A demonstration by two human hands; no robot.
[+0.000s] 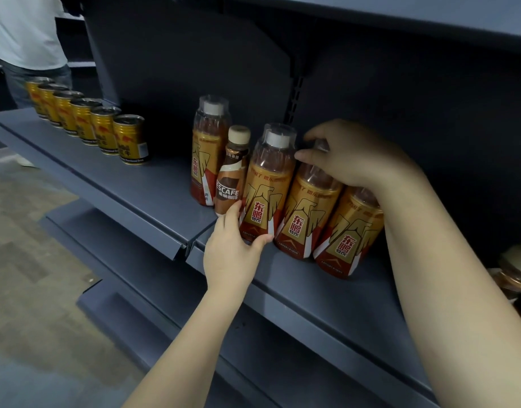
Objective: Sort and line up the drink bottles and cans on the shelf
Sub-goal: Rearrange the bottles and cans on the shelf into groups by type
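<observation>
Left hand [232, 254] is low at the front edge of the grey-blue metal shelf [153, 187], its fingers [234, 212] and thumb wrapped round the base of a clear plastic bottle with an orange-and-red label and a white cap under a clear cover [266, 187]. That bottle stands upright and shows amber drink up to its shoulder. Right hand [350, 154] comes in from above, fingers curled down over the top of the next bottle of the same kind [309, 213], gripping it round the neck; its cap is hidden under the hand. A third matching bottle [347, 234] stands just to the right, touching the second, its top covered by the wrist.

Behind the left hand, a small brown coffee bottle with a beige cap [230, 172] stands upright, touching the gripped bottle. Just behind that, a fourth orange-labelled bottle with a white cap [206, 151] sits nearer the back panel, also holding amber liquid.

Further left along the shelf, well apart from the bottles, a row of six gold cans with red markings [85, 122] runs in a neat line toward the far end, each touching the next, tops closed.

Down at the right edge, on a lower level, brownish jars or bottles with pale lids [515, 272], too blurred to tell apart. A person in a white top [23, 30] stands at the far left beyond the cans.
</observation>
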